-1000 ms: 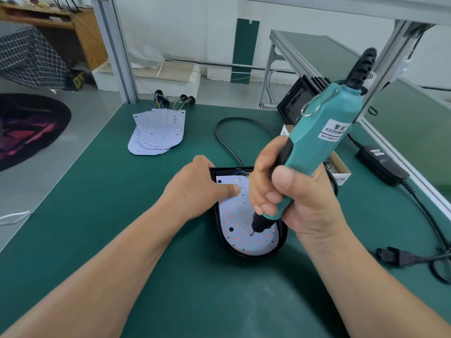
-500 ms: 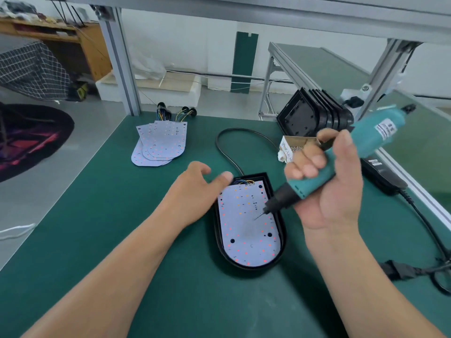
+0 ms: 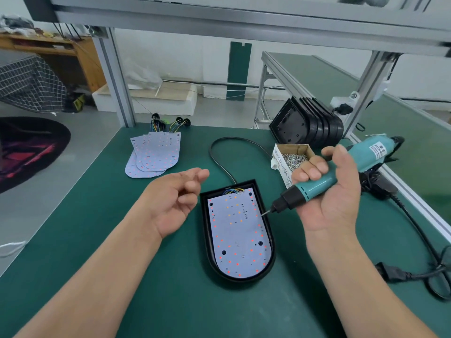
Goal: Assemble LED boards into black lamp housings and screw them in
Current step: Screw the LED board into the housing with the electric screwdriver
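On the desk, the LED board was seated in the black housing, long axis pointing away, between the empty, loosely open left hand and the right hand, by which the screwdriver was gripped, tip at the board's right edge.

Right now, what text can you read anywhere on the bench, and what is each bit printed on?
"SPRING BALANCER": on the white side of the cardboard screw box.
White label on the teal screwdriver: printed text, too blurred to read.
Markings on the LED board: too small to read.
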The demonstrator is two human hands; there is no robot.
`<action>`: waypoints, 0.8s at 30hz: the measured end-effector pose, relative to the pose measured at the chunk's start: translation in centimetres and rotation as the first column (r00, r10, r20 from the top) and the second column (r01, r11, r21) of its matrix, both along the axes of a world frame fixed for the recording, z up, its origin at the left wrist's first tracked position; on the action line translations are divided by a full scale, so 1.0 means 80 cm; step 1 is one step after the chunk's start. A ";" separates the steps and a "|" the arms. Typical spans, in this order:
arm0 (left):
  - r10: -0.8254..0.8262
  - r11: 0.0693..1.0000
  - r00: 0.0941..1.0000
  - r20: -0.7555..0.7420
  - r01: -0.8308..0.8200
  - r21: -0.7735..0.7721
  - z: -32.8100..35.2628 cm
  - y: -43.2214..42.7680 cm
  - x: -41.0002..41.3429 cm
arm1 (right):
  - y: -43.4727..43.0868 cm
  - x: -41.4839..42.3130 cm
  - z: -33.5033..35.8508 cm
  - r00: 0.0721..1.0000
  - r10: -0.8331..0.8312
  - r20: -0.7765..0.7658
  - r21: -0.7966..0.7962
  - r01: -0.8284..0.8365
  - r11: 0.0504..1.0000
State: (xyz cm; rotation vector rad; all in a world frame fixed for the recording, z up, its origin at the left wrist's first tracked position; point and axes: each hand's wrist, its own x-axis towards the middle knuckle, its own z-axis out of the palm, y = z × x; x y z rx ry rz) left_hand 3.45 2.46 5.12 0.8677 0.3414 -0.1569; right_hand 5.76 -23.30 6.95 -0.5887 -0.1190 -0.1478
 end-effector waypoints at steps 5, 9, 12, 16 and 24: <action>-0.104 0.984 0.984 0.147 0.080 0.156 0.005 -0.012 -0.010 | 0.003 0.000 0.000 1.000 0.001 -0.007 0.004 -0.001 1.000; -0.215 0.965 0.967 0.135 0.189 0.183 0.006 -0.029 -0.019 | 0.006 0.000 0.001 1.000 0.008 0.001 0.017 -0.008 1.000; -0.266 0.963 0.960 0.082 0.261 0.070 0.006 -0.030 -0.022 | 0.011 0.003 0.005 1.000 0.003 -0.002 0.023 -0.003 1.000; -0.303 0.952 0.948 0.098 0.296 0.085 0.011 -0.028 -0.024 | 0.018 0.008 0.013 0.999 -0.016 -0.033 0.050 0.017 0.999; -0.357 0.900 0.920 0.160 0.293 0.323 0.006 -0.042 -0.029 | 0.035 0.025 0.041 1.000 -0.020 0.016 0.116 0.018 0.993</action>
